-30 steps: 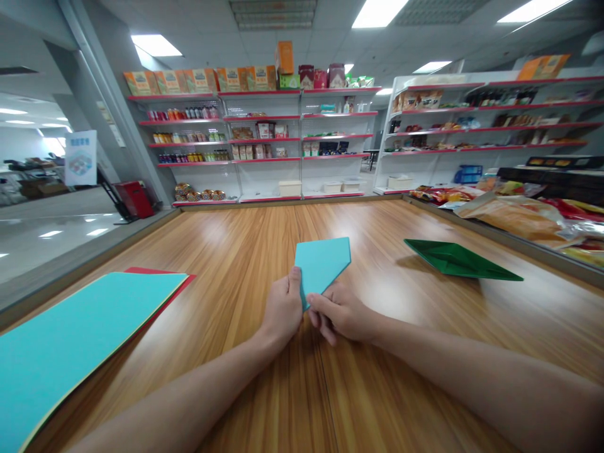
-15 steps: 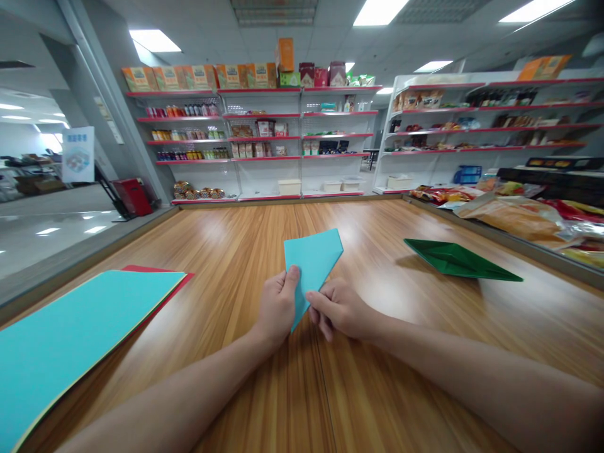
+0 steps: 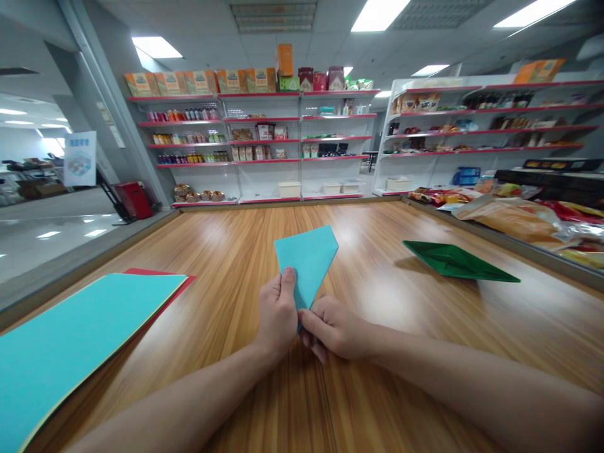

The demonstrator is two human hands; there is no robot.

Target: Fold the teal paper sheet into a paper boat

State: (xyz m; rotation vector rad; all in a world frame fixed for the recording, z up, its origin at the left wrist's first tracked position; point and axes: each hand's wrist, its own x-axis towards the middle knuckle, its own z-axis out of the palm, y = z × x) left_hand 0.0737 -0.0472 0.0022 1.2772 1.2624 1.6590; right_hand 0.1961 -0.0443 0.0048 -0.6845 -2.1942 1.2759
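A folded piece of light blue paper [image 3: 309, 255] stands tilted above the table, wide at the top and narrowing to a point below. My left hand [image 3: 279, 314] grips its left edge, thumb lying on the front face. Lower down, my right hand [image 3: 333, 327] pinches the narrow bottom end between thumb and curled fingers, and the tip is hidden there. To the right lies a dark green folded paper boat [image 3: 457, 261]. A stack of coloured paper sheets [image 3: 89, 327], blue on top with yellow and red edges showing beneath, rests at the left.
The wood-grain table [image 3: 226, 251] has a raised rim. Bagged snacks [image 3: 519, 220] lie beyond its right edge. Shelves with goods [image 3: 264, 151] stand behind the table, and a red box [image 3: 134, 200] is on the floor at left.
My right hand has slid down along the blue paper's edge to its lower tip. The paper has tilted slightly to the left, with my left hand still holding it.
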